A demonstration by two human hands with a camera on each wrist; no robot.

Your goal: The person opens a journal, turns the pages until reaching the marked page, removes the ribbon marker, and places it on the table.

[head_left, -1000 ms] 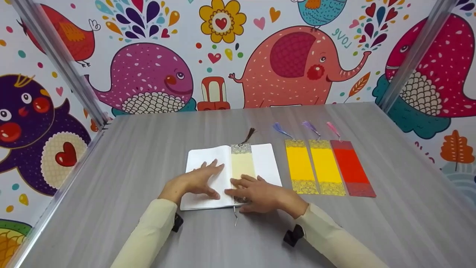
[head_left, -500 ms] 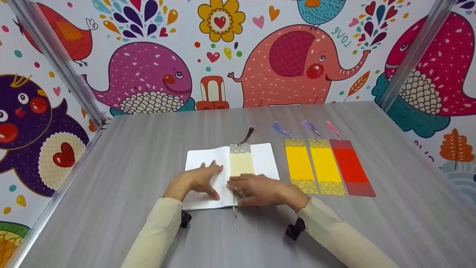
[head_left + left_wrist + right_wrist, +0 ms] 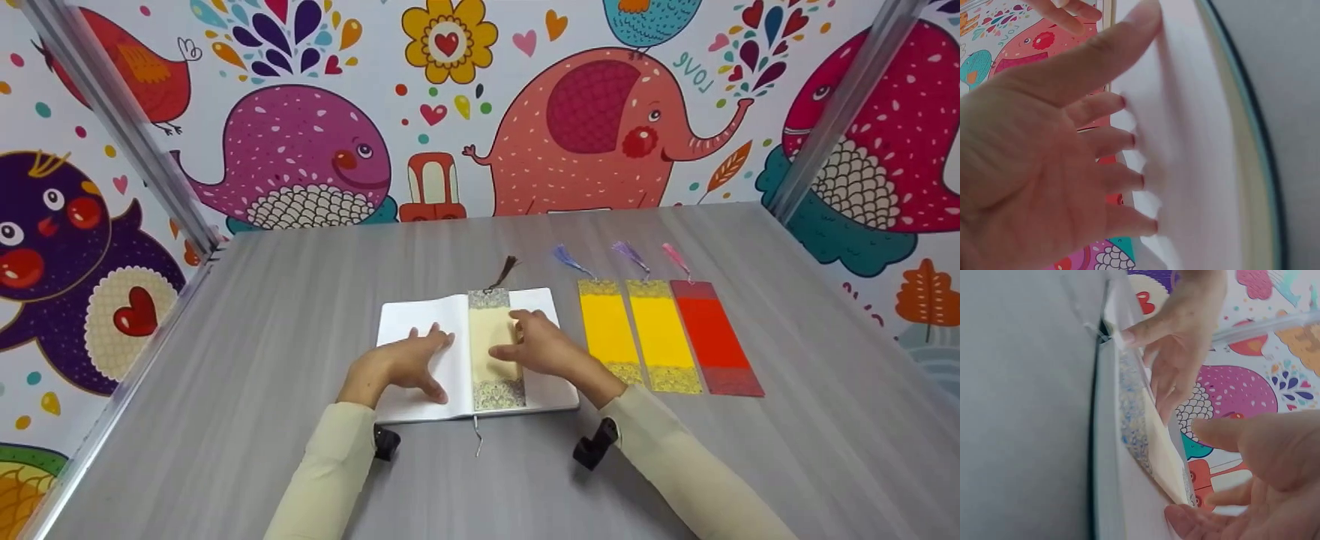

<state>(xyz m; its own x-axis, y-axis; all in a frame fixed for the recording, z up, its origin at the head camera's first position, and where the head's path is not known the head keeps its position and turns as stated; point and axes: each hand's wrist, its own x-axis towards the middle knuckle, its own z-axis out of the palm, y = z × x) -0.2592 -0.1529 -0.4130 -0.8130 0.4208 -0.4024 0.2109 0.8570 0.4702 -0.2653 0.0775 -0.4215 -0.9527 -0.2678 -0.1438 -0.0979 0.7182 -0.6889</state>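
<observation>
An open notebook [image 3: 420, 319] with blank white pages lies on the table. A cream bookmark [image 3: 491, 326] with patterned ends and a dark tassel [image 3: 508, 270] lies along its fold, on the right page. My left hand [image 3: 397, 367] rests on the left page with fingers and thumb spread; in the left wrist view its fingertips meet the paper. Over the right page, my right hand [image 3: 551, 349] has its thumb apart from its fingers, above the bookmark's right edge. Its fingers bend slightly and grip nothing. The right wrist view shows the bookmark's patterned lower end [image 3: 1131, 405] lying free.
Two yellow bookmarks [image 3: 609, 322] [image 3: 661, 330] and a red bookmark [image 3: 712, 330], all tasselled, lie in a row right of the notebook. A thin ribbon [image 3: 478, 435] hangs out below the notebook's spine. Cartoon-printed walls [image 3: 442, 112] border the table [image 3: 187, 420].
My right hand has lifted off the lower part of the bookmark and shifted up and right, uncovering its patterned lower end. My left hand stays spread on the left page.
</observation>
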